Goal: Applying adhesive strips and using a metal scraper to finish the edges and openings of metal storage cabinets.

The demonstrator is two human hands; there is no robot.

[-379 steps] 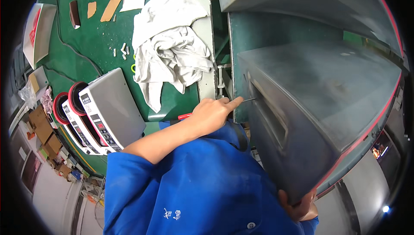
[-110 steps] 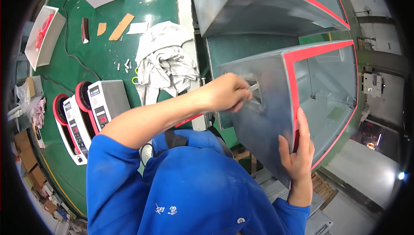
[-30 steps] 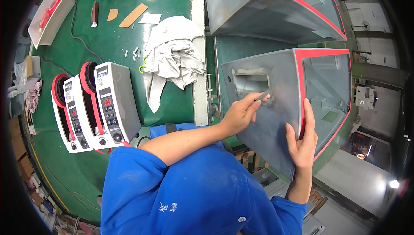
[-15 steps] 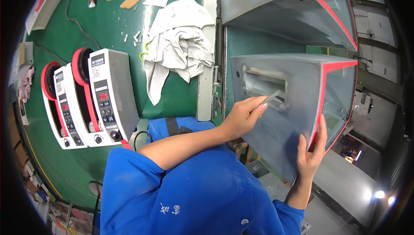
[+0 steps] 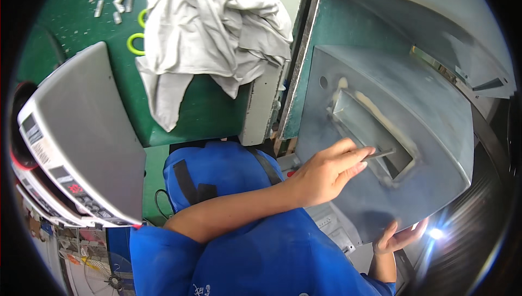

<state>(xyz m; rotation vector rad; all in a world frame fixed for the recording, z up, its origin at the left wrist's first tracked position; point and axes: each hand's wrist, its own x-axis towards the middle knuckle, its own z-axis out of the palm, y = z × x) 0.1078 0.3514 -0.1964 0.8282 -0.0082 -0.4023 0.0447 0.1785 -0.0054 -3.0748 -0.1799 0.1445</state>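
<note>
A grey metal box (image 5: 353,198) stands at the right, with a rectangular opening (image 5: 399,164) in its face. Pale beige filler (image 5: 375,106) rings parts of that opening. Between the thumb and fingers of my left hand (image 5: 331,173) is a thin, flat, greyish tool (image 5: 383,153); its tip lies over the opening near its lower end. What kind of tool it is, I cannot make out. My right hand (image 5: 399,239) grips the box's lower edge, thumb against the face; some of its fingers are partly hidden.
On the green table (image 5: 206,114) at the left lie a crumpled white cloth (image 5: 217,29) and scissors with yellow-green handles (image 5: 136,43) partly under it. White tape dispensers (image 5: 81,144) stand far left. Another grey box (image 5: 429,2) sits beyond mine. A blue bundle (image 5: 217,171) lies before me.
The view has swung closer and tilted. The box now appears turned, its red-taped edge out of sight. My right hand is now at its lower edge; my left still holds the tool at the opening.
</note>
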